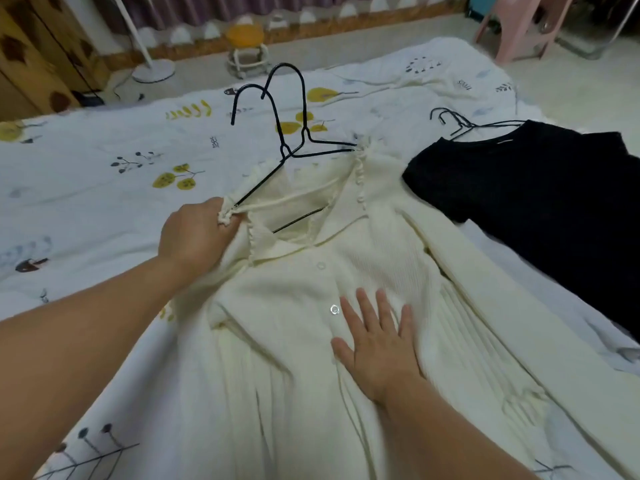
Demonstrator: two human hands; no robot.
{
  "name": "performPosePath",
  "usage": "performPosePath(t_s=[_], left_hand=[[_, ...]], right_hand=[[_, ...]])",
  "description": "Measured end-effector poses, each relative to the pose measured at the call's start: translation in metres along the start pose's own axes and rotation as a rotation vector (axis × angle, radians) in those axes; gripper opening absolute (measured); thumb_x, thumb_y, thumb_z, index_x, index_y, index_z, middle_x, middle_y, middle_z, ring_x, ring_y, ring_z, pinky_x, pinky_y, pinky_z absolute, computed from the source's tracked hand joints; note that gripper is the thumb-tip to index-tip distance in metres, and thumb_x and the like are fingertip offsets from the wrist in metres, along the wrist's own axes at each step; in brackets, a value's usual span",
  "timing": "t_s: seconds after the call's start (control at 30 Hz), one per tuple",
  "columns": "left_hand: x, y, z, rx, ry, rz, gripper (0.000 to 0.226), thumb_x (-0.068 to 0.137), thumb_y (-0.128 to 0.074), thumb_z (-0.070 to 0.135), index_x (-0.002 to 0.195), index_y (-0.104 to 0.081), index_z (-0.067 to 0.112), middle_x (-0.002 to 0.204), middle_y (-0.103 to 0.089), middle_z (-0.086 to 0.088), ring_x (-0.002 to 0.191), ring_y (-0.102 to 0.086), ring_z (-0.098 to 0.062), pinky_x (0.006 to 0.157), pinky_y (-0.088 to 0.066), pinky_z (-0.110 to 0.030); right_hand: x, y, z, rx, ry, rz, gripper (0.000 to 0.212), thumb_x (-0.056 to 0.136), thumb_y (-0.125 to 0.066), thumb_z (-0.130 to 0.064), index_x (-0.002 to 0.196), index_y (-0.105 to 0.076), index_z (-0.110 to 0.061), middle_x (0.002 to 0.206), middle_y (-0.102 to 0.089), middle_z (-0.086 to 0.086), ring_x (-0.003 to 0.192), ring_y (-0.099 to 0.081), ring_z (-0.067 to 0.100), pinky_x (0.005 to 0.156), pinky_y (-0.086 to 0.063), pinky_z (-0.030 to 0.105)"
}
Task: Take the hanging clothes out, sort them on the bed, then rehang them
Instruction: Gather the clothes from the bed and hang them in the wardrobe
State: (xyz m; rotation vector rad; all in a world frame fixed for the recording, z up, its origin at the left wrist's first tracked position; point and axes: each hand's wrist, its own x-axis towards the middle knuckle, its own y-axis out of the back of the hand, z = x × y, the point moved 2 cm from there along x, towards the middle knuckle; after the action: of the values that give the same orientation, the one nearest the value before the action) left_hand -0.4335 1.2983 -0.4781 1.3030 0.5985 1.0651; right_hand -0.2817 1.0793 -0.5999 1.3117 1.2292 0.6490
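The collar of a cream dress (346,289), spread on the bed (104,161) at frame centre, is pinched by the left hand (194,233); the right hand (377,341) is pressed flat, fingers (363,303) straight. Two black hangers (287,140) could be snagged in the knit if tugged. A black top (536,195) lies right.

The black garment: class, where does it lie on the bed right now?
In the head view the black garment lies flat at the bed's right side, still on wire hangers, right beside the cream dress.
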Motion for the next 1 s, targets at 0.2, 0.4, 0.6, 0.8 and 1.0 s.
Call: performPosePath(t_s=[0.2, 0.4, 0.6, 0.8, 1.0], left_hand=[[-0.035, 0.086, 0.010, -0.154, 0.059, -0.003, 0.030, 0.091, -0.052, 0.032, 0.064, -0.044, 0.023, 0.061, -0.049, -0.001, 0.069, -0.050, -0.029, 0.056, -0.029, -0.032], [-0.062, 0.193, 0.027, -0.184, 0.052, 0.031, 0.026, 0.089, -0.056, 0.029, 0.064, -0.049, 0.025, 0.061, -0.053, -0.003, 0.068, -0.050, -0.028, 0.055, -0.033, -0.033], [-0.108, 0.305, 0.036, -0.259, -0.105, 0.111, 0.028, 0.085, -0.060, 0.038, 0.062, -0.046, 0.032, 0.058, -0.056, -0.006, 0.062, -0.054, -0.031, 0.052, -0.034, -0.031], [-0.158, 0.404, 0.038, -0.305, -0.218, 0.234, 0.020, 0.070, -0.044, 0.047, 0.072, -0.050, 0.028, 0.047, -0.054, -0.003, 0.046, -0.053, -0.030, 0.051, -0.044, -0.028], [-0.172, 0.480, 0.027, -0.191, -0.290, 0.322, 0.010, 0.079, -0.060, 0.032, 0.087, -0.059, 0.026, 0.058, -0.061, 0.006, 0.053, -0.058, -0.020, 0.050, -0.050, -0.033]], right_hand=[[-0.042, 0.038, -0.025, 0.113, -0.064, -0.252, 0.054, 0.098, -0.029, -0.033, 0.149, -0.014, -0.019, 0.158, -0.004, 0.003, 0.146, 0.000, 0.026, 0.116, -0.015, 0.043], [-0.107, 0.178, -0.019, 0.416, -0.130, 0.338, 0.035, 0.093, -0.042, -0.013, 0.126, -0.053, -0.017, 0.127, -0.049, -0.003, 0.118, -0.046, 0.015, 0.092, -0.035, 0.021], [-0.175, 0.357, -0.010, 0.473, -0.184, 0.771, 0.038, 0.092, -0.045, -0.013, 0.130, -0.046, -0.010, 0.132, -0.045, 0.006, 0.124, -0.040, 0.020, 0.097, -0.031, 0.028], [-0.269, 0.449, -0.021, 0.295, -0.113, 0.740, 0.079, 0.085, -0.060, -0.046, 0.147, -0.021, -0.017, 0.152, -0.025, 0.005, 0.140, -0.024, 0.020, 0.115, -0.024, 0.040], [-0.367, 0.522, -0.050, 0.244, 0.020, 0.774, 0.078, 0.081, -0.063, -0.049, 0.145, -0.026, -0.026, 0.146, -0.037, -0.003, 0.130, -0.037, 0.015, 0.106, -0.032, 0.031]])
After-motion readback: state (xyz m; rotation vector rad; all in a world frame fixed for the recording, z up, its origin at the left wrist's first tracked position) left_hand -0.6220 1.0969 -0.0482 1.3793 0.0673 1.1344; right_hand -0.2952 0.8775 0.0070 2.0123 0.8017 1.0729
